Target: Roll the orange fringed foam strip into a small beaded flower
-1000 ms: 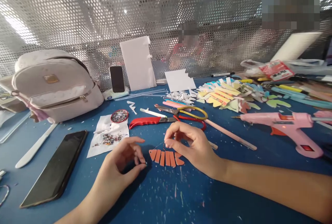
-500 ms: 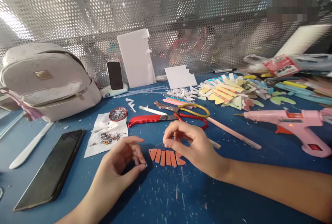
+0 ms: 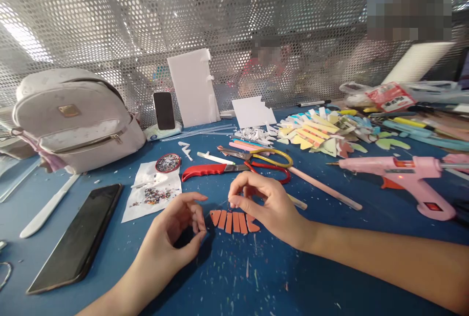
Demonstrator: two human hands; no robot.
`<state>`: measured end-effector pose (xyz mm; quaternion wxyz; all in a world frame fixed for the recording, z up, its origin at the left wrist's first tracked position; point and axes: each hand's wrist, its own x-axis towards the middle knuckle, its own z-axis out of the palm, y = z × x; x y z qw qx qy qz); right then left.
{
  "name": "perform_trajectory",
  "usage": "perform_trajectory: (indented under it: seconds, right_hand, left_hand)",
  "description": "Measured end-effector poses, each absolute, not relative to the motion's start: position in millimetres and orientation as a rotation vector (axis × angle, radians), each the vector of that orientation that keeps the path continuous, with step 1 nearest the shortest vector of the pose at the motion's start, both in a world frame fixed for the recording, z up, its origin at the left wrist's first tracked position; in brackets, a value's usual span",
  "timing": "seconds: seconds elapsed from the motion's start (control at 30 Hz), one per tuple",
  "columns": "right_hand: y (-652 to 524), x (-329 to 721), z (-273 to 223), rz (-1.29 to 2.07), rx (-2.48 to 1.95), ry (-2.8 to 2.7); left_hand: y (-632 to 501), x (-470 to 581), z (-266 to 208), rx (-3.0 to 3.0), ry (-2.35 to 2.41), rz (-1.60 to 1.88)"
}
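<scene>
Orange-red flat strips [image 3: 234, 222] lie in a row on the blue table, between a pointed piece at the left end and a tail-like piece at the right. My right hand [image 3: 269, 208] is over the right end of the row, with thumb and forefinger pinched on a very fine thread [image 3: 228, 204], only faintly visible. Left of the strips, my left hand [image 3: 176, 235] has its thumb and a finger pressed together at the thread's other end, which hardly shows now. Its forefinger stretches out above. Small beads [image 3: 161, 195] lie on white paper [image 3: 134, 203] beyond my left hand.
Red-handled scissors [image 3: 205, 171] and yellow-handled scissors [image 3: 291, 158] lie beyond my hands. A pink glue gun [image 3: 392, 167] is at right, near colourful cut pieces [image 3: 311, 133]. On the left are a phone [image 3: 78, 238], a white knife [image 3: 49, 206] and a backpack [image 3: 76, 125]. A round bead dish [image 3: 168, 162] touches the paper.
The view has shifted slightly. My left thumb has drawn in a little against its fingers, and the thread between my hands shows less clearly. The strips lie as before.
</scene>
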<state>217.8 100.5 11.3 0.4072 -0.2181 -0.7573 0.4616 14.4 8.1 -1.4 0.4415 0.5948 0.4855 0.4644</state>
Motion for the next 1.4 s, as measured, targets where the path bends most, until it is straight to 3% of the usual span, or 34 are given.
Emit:
perform_trajectory:
  seconds: [1.4]
  right_hand:
    - [100.0,217.9,11.3,1.154,-0.517,-1.924]
  left_hand:
    - [5.5,18.6,3.9,1.381,1.180,1.276]
